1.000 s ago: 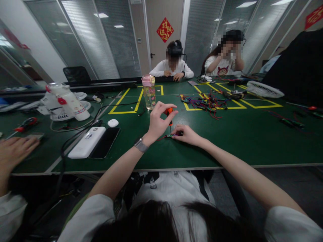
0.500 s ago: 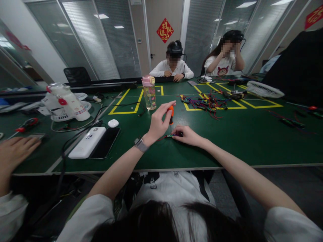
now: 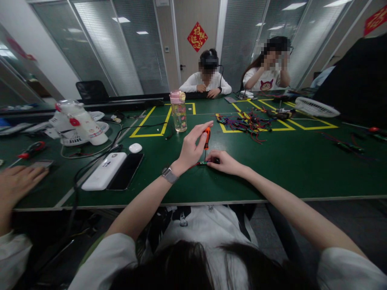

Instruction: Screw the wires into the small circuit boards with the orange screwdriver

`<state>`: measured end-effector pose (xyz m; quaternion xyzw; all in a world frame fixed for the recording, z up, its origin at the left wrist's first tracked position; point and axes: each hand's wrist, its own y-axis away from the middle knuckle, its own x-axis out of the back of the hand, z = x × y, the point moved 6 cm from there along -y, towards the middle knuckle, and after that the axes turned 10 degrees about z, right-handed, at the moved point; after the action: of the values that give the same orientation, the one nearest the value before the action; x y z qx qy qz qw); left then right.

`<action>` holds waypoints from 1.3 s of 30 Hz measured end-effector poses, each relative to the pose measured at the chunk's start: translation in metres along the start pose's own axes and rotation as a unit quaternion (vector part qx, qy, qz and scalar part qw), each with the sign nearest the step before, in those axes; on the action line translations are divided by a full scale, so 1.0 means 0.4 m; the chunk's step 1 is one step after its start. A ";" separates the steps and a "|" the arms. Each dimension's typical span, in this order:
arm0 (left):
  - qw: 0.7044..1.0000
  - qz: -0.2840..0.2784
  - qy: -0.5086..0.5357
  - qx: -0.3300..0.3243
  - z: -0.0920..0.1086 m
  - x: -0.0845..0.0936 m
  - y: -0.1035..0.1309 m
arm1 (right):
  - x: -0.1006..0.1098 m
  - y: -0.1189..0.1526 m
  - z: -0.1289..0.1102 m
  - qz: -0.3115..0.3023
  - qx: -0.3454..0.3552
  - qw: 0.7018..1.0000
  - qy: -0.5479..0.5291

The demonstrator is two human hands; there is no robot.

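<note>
- Left hand (image 3: 192, 146) arches beside the screwdriver (image 3: 207, 139), thumb by its orange handle, fingers straight above; whether they grip, I cannot tell.
- Circuit board (image 3: 202, 163) lies on the green table (image 3: 242, 187), long axis left to right, beneath the near-upright screwdriver's tip.
- Right hand (image 3: 223, 162), nearer the board, rests low, fingertips pinching its right end.
</note>
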<state>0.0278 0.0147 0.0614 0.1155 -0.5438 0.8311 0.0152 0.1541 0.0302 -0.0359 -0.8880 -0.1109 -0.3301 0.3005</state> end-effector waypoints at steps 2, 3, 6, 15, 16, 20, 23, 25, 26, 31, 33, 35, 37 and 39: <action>1.000 0.005 -0.002 0.010 -0.004 0.000 -0.001 | -0.001 0.000 -0.001 0.000 -0.001 1.000 0.002; 1.000 0.008 -0.006 0.014 -0.005 0.000 -0.001 | -0.001 0.000 -0.001 0.001 -0.002 1.000 0.003; 0.999 0.028 -0.029 0.012 -0.006 0.006 -0.004 | 0.000 0.000 -0.002 0.004 -0.001 1.000 -0.001; 1.000 0.012 -0.022 0.014 0.001 0.004 -0.003 | 0.000 0.001 -0.007 0.008 0.007 1.000 -0.002; 1.000 0.005 -0.014 0.013 0.003 0.002 -0.003 | 0.001 0.001 -0.007 0.009 0.007 1.000 -0.001; 1.000 -0.005 0.001 0.017 0.007 -0.001 -0.005 | 0.001 0.001 -0.007 0.007 0.006 1.000 0.000; 1.000 0.006 -0.011 0.015 0.008 0.001 -0.006 | 0.002 0.001 -0.010 0.005 0.009 1.000 0.001; 1.000 0.010 -0.022 0.016 0.005 0.001 -0.006 | 0.003 0.001 -0.011 0.002 0.011 1.000 0.000; 0.999 0.010 -0.026 0.017 0.003 0.000 -0.005 | 0.003 0.001 -0.012 0.001 0.012 1.000 -0.001; 0.999 -0.004 -0.011 0.039 -0.007 -0.004 -0.003 | 0.004 0.002 -0.012 -0.002 0.016 1.000 -0.001; 0.999 -0.013 0.004 0.050 -0.008 -0.005 -0.002 | 0.004 0.001 -0.011 -0.004 0.015 1.000 -0.001; 0.998 -0.020 0.012 0.054 -0.008 -0.005 -0.002 | 0.005 0.001 -0.012 -0.004 0.016 1.000 0.001; 0.998 -0.025 0.018 0.052 -0.008 -0.005 -0.002 | 0.006 0.000 -0.013 -0.003 0.017 1.000 0.006; 0.998 -0.030 0.027 0.052 -0.010 -0.008 -0.001 | 0.007 -0.001 -0.014 -0.002 0.018 1.000 0.008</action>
<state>0.0301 0.0188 0.0597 0.1105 -0.4957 0.8600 0.0489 0.1533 0.0272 -0.0305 -0.8793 -0.1163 -0.3362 0.3165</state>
